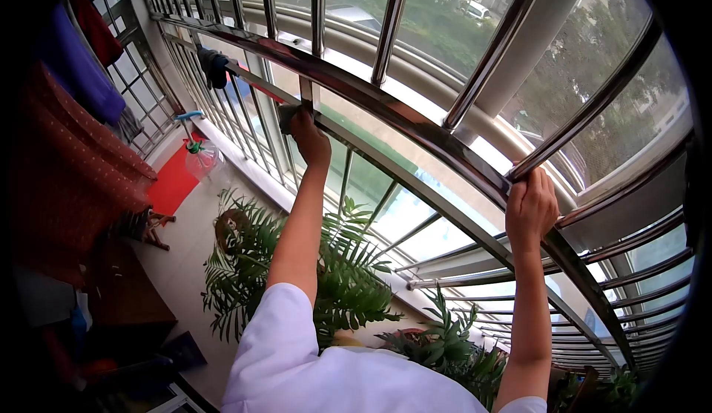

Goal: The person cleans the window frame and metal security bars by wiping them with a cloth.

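Observation:
My left hand (310, 140) is closed around a small dark grey cloth (286, 119), pressed against the lower metal rail (400, 175) beside a short upright post (305, 90). Its fingertips are partly hidden behind the hand. Further right, my right hand (531, 207) grips the shiny upper handrail (415, 127) where a slanting metal bar (586, 131) meets it. Another dark cloth or glove-like bundle (213, 67) hangs over the lower rail, to the left of my left hand.
Leafy potted plants (356, 287) stand below, close to my body. On the left hang a red-brown curtain (81, 146) and purple clothing (81, 64). A clear spray bottle (199, 159) stands near a red mat (174, 183). Window panes (452, 42) lie behind the bars.

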`<state>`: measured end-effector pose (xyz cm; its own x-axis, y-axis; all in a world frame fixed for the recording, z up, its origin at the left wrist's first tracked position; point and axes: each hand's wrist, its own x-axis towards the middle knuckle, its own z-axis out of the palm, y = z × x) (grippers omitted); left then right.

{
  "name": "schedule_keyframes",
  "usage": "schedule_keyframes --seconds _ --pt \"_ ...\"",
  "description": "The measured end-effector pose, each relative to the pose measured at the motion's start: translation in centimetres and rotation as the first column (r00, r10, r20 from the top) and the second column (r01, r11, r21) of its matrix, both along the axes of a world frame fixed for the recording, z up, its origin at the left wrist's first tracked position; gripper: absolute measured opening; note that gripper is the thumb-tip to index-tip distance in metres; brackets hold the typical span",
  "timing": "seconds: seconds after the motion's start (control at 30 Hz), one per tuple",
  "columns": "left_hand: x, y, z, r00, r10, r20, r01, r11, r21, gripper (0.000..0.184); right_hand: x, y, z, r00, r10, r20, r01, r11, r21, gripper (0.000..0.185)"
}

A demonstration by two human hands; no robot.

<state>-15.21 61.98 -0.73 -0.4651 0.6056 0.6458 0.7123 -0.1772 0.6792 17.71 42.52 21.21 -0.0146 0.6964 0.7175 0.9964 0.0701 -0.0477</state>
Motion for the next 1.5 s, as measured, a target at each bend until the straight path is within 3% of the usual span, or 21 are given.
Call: schedule_keyframes --seconds 0.27,0.33,0.4,0.43,0.47,0.53,0.63,0.73,0.87,0.93,1.0,1.07,1.13,1.17,1.2,1.27,1.33,1.37,1.4,1.43,1.5 --pt "1.3 -4.6 0.9 0.98 -0.108 -0.168 0.113 0.993 0.021 0.06 0.1 -0.2 -0.1 1.0 0.012 0.006 -0.012 1.0 0.021 0.022" --pt "0.7 -4.7 3.0 0.89 -0.042 -0.455 0.067 0.997 0.041 0.062 0.2 -0.4 -0.2 1.0 -0.007 0.023 0.006 1.0 0.026 0.022" --pt "-0.3 -2.7 3.3 0.74 -0.016 -0.672 -0.062 0.994 -0.093 0.058 0.2 -0.4 -0.2 1.0 0.015 0.02 -0.016 1.0 0.026 0.022" --pt "-1.1 -1.9 2.9 0.636 0.035 -0.771 -0.075 0.997 -0.017 0.057 0.2 -0.3 -0.2 0.998 0.032 0.05 -0.035 0.997 0.065 0.019" --pt "-1.5 -1.3 2.5 0.518 0.093 -0.851 -0.076 0.995 0.063 0.056 0.3 -0.3 0.0 0.998 0.025 0.052 -0.028 0.997 0.071 0.019" --pt "-0.7 -1.9 2.1 0.511 0.068 -0.857 -0.067 0.997 0.039 0.051 0.6 -0.6 0.0 0.994 0.068 0.089 -0.073 0.996 0.049 0.016" --pt "1.4 -2.4 2.0 0.863 -0.039 -0.503 -0.034 0.99 -0.135 0.047 0.6 -0.9 0.3 0.993 0.088 0.075 -0.091 0.995 0.044 0.013" --pt "1.6 -3.1 3.1 0.905 -0.085 -0.417 -0.021 0.97 -0.242 0.049 0.6 -1.2 0.4 0.994 0.097 0.043 -0.099 0.994 0.036 0.013" --pt "-0.4 -2.6 1.5 0.748 0.008 -0.664 -0.023 1.0 -0.014 0.049 0.6 -1.3 0.3 0.995 0.085 0.047 -0.085 0.996 -0.006 0.013" --pt "0.4 -2.3 1.1 0.796 -0.011 -0.605 -0.016 0.999 -0.039 0.045 0.5 -1.2 0.4 0.993 0.111 0.036 -0.111 0.994 0.008 0.012" --pt "1.5 -1.4 1.5 0.941 -0.043 -0.336 -0.02 0.983 -0.181 0.04 0.5 -1.4 0.3 0.994 0.1 0.034 -0.099 0.995 -0.026 0.013" --pt "1.7 -1.4 2.9 0.951 -0.042 -0.305 -0.016 0.983 -0.185 0.036 0.6 -1.4 0.4 0.992 0.125 0.012 -0.125 0.992 0.0 0.014" --pt "1.2 -1.1 3.9 0.993 -0.105 -0.054 0.09 0.97 -0.224 0.028 0.6 -2.5 -0.2 0.996 0.09 -0.015 -0.09 0.995 -0.044 0.021" --pt "0.4 -0.5 4.2 0.978 -0.153 0.144 0.186 0.949 -0.256 0.024 -0.2 -3.7 -0.5 0.995 0.096 0.003 -0.096 0.995 0.013 0.027" --pt "0.1 -0.9 4.6 0.978 -0.154 0.138 0.185 0.95 -0.25 0.024 -0.6 -5.1 -0.9 0.994 0.103 0.022 -0.104 0.992 0.07 0.034" --pt "-0.2 -3.0 4.9 0.738 -0.325 0.591 0.553 0.793 -0.255 0.026 -0.3 -7.9 -4.2 0.976 0.215 -0.021 -0.214 0.976 0.045 0.041" --pt "1.9 -6.0 2.8 0.555 -0.407 0.726 0.73 0.657 -0.19 0.03 -0.4 -11.1 -8.1 0.922 0.326 -0.21 -0.348 0.934 -0.079 0.039" --pt "4.0 -8.7 2.4 0.457 -0.406 0.792 0.796 0.584 -0.16 0.031 -0.3 -12.4 -10.5 0.835 0.341 -0.431 -0.446 0.88 -0.167 0.037" --pt "6.8 -11.9 2.7 0.435 -0.426 0.793 0.827 0.538 -0.164 0.033 -0.4 -13.5 -12.1 0.811 0.332 -0.482 -0.476 0.853 -0.215 0.038" --pt "9.5 -14.8 2.5 0.407 -0.448 0.796 0.861 0.48 -0.169 0.034 -0.3 -14.7 -13.6 0.729 0.212 -0.651 -0.519 0.792 -0.323 0.043" --pt "14.3 -19.6 0.7 0.403 -0.53 0.747 0.909 0.324 -0.261 0.042 0.3 -15.8 -16.3 0.531 0.074 -0.844 -0.564 0.775 -0.287 0.052"
